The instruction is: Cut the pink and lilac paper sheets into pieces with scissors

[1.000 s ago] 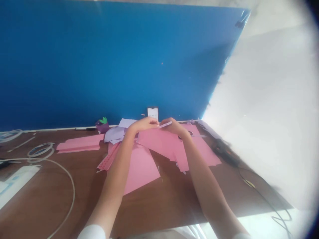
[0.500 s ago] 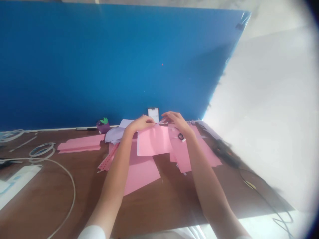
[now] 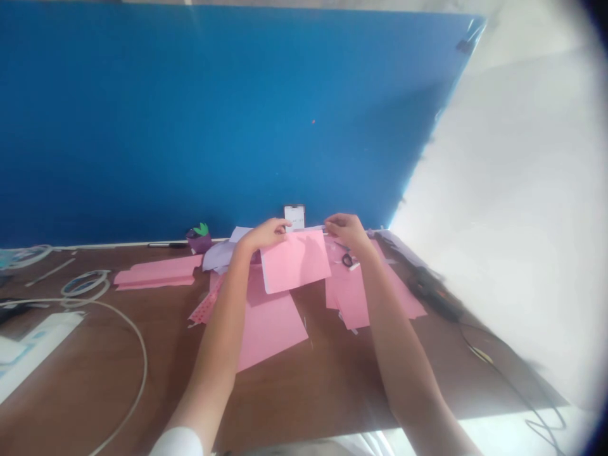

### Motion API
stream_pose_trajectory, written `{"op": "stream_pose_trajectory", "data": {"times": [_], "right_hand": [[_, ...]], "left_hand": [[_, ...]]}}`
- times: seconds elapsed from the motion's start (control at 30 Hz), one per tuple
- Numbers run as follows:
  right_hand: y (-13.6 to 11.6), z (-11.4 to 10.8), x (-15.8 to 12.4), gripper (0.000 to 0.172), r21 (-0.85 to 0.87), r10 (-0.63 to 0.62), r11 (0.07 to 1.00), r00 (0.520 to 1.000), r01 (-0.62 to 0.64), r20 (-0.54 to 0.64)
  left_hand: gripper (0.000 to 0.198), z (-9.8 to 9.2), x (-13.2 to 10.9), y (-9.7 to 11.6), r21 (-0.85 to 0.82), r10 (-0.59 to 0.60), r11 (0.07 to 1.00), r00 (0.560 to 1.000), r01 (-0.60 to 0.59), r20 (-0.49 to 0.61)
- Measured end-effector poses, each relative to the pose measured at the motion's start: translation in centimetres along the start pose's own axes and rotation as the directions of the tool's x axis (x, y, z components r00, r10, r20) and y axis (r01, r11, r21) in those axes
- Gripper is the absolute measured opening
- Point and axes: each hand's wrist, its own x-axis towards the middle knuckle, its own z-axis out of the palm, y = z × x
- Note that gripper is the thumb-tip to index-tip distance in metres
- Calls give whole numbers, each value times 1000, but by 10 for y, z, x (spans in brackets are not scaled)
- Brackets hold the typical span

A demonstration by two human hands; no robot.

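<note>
A pink sheet (image 3: 297,263) with a pale edge hangs above the table from my left hand (image 3: 267,234), whose fingers are closed at its upper left corner. My right hand (image 3: 349,229) pinches the right end of a thin pale strip (image 3: 314,228) that runs along the top of the sheet. Behind the hands a phone (image 3: 295,216) with a lit screen stands against the blue panel. Under my left forearm lies a larger pink sheet (image 3: 270,329). More pink paper (image 3: 346,297) and dark-handled scissors (image 3: 348,260) lie beside my right forearm.
Folded pink paper (image 3: 159,273), a purple object with green leaves (image 3: 199,239) and a pen (image 3: 167,245) are at the back left. A white power strip (image 3: 40,348) and a looped cable (image 3: 137,342) occupy the left. A dark tool (image 3: 434,294) with a cord lies right.
My right hand has moved slightly right, and its fingers have closed on the strip's end. The strip now lies straighter along the sheet's top. The sheet has risen and tilted a little.
</note>
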Motion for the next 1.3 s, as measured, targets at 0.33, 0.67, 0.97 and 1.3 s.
{"op": "stream_pose_trajectory", "data": {"times": [0.33,0.67,0.97,1.3], "right_hand": [[37,13,6,17,156,352,925,936,-347,0],[58,24,5,16,291,527,752,805,-591,273],[63,28,9,20,354,440,787,862,-505,252],[46,23,10,17,231,258,929,953,-291,160]], "left_hand": [[26,0,-5,-4,-108,-55,993,997,49,-49],[29,2,-10,2,-302,-78,951,997,66,-26],[56,-1,-19,1,-488,54,866,949,109,309],[51,27,6,-13,-547,-145,829,989,114,-14]]}}
